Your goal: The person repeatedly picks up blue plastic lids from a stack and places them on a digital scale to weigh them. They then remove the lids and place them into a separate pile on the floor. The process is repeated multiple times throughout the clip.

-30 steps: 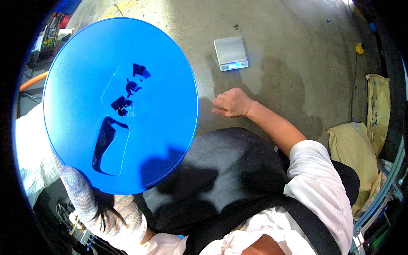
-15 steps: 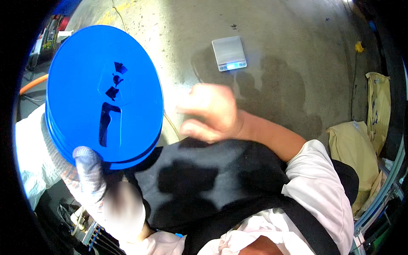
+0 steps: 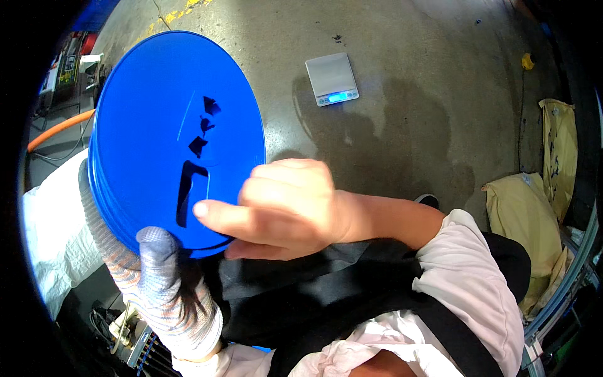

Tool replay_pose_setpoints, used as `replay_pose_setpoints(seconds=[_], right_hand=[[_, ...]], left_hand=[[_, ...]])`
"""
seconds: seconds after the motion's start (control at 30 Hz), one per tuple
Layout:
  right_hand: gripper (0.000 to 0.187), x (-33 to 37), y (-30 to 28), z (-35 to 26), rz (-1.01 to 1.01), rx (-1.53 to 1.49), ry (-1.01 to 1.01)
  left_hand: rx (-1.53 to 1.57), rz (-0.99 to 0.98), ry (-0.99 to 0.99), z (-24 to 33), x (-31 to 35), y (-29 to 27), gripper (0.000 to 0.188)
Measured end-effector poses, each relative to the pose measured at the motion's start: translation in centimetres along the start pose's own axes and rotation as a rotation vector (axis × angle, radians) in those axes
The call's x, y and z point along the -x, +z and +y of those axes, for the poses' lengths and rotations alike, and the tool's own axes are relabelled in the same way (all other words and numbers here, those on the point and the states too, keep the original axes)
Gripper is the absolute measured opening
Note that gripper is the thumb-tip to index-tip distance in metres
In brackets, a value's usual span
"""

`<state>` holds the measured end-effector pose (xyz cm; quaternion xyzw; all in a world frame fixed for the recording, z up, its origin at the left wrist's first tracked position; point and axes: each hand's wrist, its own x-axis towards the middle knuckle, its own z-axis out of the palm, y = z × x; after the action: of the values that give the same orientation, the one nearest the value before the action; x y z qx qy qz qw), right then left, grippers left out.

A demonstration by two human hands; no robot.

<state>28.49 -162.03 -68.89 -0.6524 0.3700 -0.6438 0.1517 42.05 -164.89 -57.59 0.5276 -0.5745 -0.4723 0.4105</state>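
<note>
"Blue plastic, broad and round: how is that slotted, disc-shaped reel [image 3: 157, 132] held?"

"Raised and tilted on the person's left, above the grey concrete floor [image 3: 408, 50]. The gloved left hand [image 3: 157, 279], in grey striped knit, grips its lower edge, thumb lying along the near face."

"And the bare right hand [image 3: 286, 210]?"

"At the lower-right edge, thumb stretched over the face toward the long dark slot [image 3: 184, 201]. Whether its fingers have closed on the rim, I cannot tell."

"Heavy?"

"Probably light for its breadth, unless something is wound inside, which I can't see. It looks stiff, though a thin flange might flex or crack under a hard squeeze. Smooth plastic may slide on bare skin; knit should grip better."

"Best hold?"

"Opposite sides of the rim, I'd judge, or fingers through that slot."
</note>
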Motion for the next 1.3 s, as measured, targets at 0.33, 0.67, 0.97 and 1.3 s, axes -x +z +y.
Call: replay_pose_setpoints(seconds=[0.33, 0.67, 0.97, 1.3], right_hand=[[0.032, 13.8, -0.9, 11.6, -0.326, 0.577, 0.365], [0.037, 20.9, -9.6, 18.3, -0.282, 0.989, 0.620], [0.037, 20.2, -9.6, 19.2, -0.393, 1.040, 0.759], [0.041, 20.5, -9.7, 19.3, -0.409, 1.030, 0.654]], left_hand=[[0.037, 0.071, 0.080, 0.2, -0.2, -2.0, 0.073], [0.036, 0.082, 0.064, -0.9, -0.4, -1.9, 0.073], [0.031, 0.093, 0.038, -1.2, -1.1, -1.8, 0.073], [0.056, 0.101, 0.031, -0.7, -1.5, -2.4, 0.073]])
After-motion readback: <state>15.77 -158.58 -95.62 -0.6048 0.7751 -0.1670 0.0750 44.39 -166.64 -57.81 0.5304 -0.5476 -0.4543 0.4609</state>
